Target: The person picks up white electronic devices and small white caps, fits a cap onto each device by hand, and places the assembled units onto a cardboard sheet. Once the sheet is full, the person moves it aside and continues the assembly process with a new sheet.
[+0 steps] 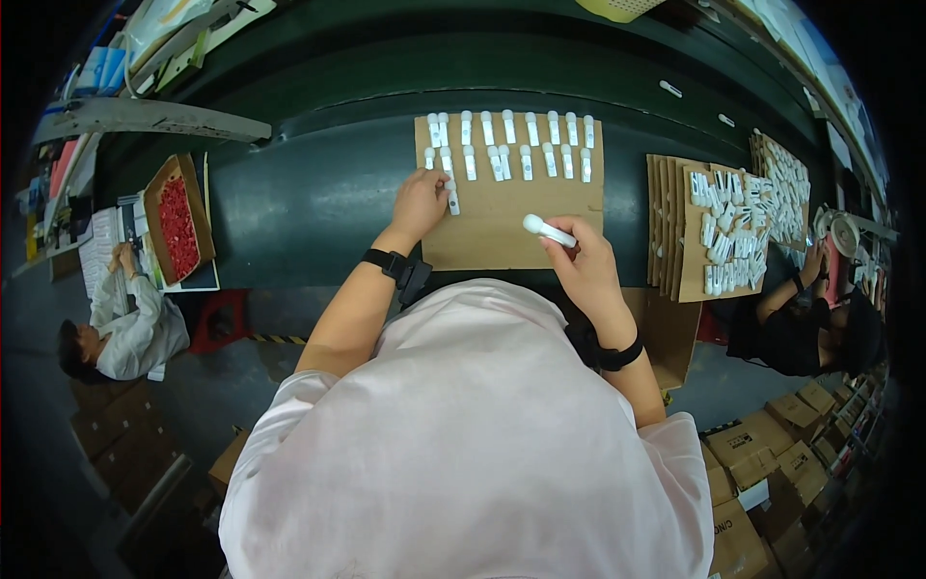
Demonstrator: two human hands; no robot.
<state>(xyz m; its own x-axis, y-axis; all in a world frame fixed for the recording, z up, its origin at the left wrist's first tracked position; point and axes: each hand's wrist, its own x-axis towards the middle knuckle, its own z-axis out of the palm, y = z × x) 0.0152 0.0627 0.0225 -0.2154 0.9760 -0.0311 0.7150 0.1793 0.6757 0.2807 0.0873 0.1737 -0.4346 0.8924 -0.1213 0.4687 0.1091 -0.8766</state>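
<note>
My right hand (586, 268) holds a white stick with a round head (548, 231) between thumb and fingers, tilted above a cardboard sheet (521, 222). At the sheet's left side, my left hand (422, 206) is closed, its fingertips on another white round-headed stick (454, 203) whose head they hide. Two rows of the same sticks stretch across the upper part of the sheet, heads away from me; one of them is a white stick (526, 162) in the lower row. A few lie in close pairs.
On the right, a stack of cardboard sheets (696, 261) carries many white sticks. To the left sits a box of small red pieces (177, 227). A metal arm (154, 118) juts over the dark green table (309, 203). People work at both sides; cartons (752, 458) fill the floor behind right.
</note>
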